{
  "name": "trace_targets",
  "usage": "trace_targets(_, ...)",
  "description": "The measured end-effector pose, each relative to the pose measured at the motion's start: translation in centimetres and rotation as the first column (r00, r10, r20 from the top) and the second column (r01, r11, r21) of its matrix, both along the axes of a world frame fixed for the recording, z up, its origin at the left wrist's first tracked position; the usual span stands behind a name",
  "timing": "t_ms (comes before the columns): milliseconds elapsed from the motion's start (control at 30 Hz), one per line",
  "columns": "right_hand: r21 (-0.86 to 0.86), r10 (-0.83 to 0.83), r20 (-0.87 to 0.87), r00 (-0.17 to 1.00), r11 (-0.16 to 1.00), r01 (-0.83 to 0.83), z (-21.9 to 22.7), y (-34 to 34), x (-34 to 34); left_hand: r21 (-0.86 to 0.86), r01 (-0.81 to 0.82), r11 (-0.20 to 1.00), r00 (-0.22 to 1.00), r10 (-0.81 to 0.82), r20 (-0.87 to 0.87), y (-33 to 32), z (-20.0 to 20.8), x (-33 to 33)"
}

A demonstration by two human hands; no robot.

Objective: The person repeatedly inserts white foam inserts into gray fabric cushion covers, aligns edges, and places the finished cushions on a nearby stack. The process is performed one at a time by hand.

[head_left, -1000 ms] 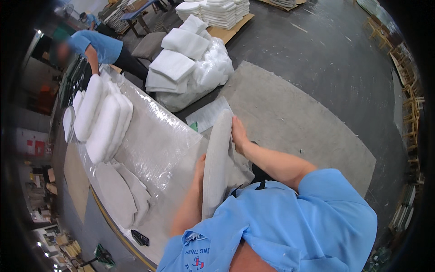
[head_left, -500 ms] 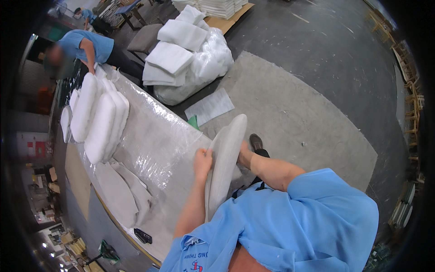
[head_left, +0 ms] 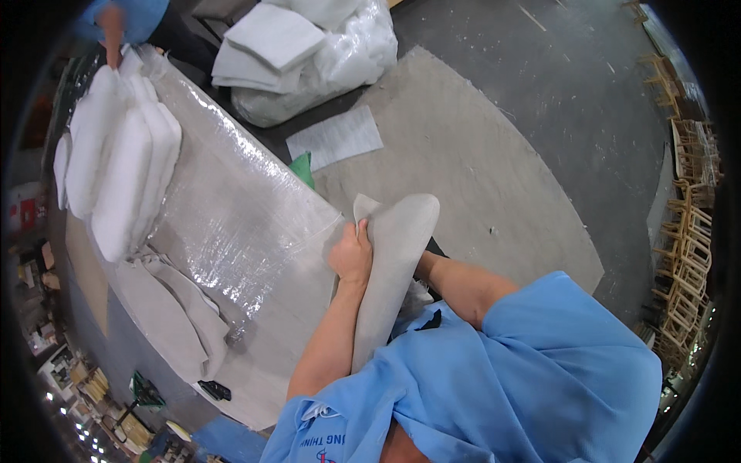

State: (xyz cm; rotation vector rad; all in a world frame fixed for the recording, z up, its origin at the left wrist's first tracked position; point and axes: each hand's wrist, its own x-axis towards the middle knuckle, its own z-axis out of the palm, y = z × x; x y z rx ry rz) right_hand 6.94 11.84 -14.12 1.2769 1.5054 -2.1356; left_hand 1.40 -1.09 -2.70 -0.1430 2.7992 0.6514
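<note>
A light-grey cushion cover (head_left: pixel 392 266) with a rounded end stands on edge against my body, at the near right edge of the plastic-covered table (head_left: pixel 255 208). My left hand (head_left: pixel 352 253) is closed on the left edge of the cover, thumb up, and a loose flap of fabric rises just beyond the thumb. From the other side my right hand (head_left: pixel 427 265) reaches behind the cover; only the wrist side shows and its fingers are hidden. Whatever fills the cover cannot be seen.
White padded cushion inserts (head_left: pixel 123 166) are stacked at the table's far left, beside a co-worker's arm (head_left: pixel 112 38). Flat grey fabric pieces (head_left: pixel 166 312) and a small black object (head_left: pixel 214 390) lie nearer. Beyond stands a plastic bag (head_left: pixel 351 62) with white pads (head_left: pixel 275 36).
The cover has turned, showing more of its broad grey face, and a flap now stands out at its far end. My left hand has moved up along its edge. My view has shifted.
</note>
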Motion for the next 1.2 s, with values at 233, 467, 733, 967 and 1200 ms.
trace_targets(233, 0.114, 0.081, -0.089, 0.993, 0.991, -0.071, -1.2, 0.6, -1.4, 0.045, -0.048, 0.998, 0.997, 0.051, -0.054, -0.1, -0.3, -0.7)
trace_targets(467, -0.187, -0.046, 0.029, 0.999, 0.981, 0.051, 1.4, 1.0, -4.0, 0.139, -0.124, 0.983, 0.992, 0.127, -0.013, -1.8, 2.5, -2.2)
trace_targets(733, -0.218, -0.109, -0.036, 0.993, 0.971, 0.098, 4.2, -1.8, -1.4, 0.292, -0.143, 0.946, 0.975, 0.084, 0.206, -8.0, 1.4, 6.4)
trace_targets(967, -0.122, -0.135, 0.091, 0.987, 0.982, 0.146, 9.8, -2.5, -8.4, 0.399, -0.381, 0.834, 0.913, 0.407, 0.02, -5.6, 2.4, 2.4)
trace_targets(1200, -0.211, -0.038, 0.022, 0.999, 0.977, 0.042, 2.8, -2.0, -5.0, 0.418, -0.429, 0.801, 0.888, 0.459, 0.032, -4.1, 1.2, 2.4)
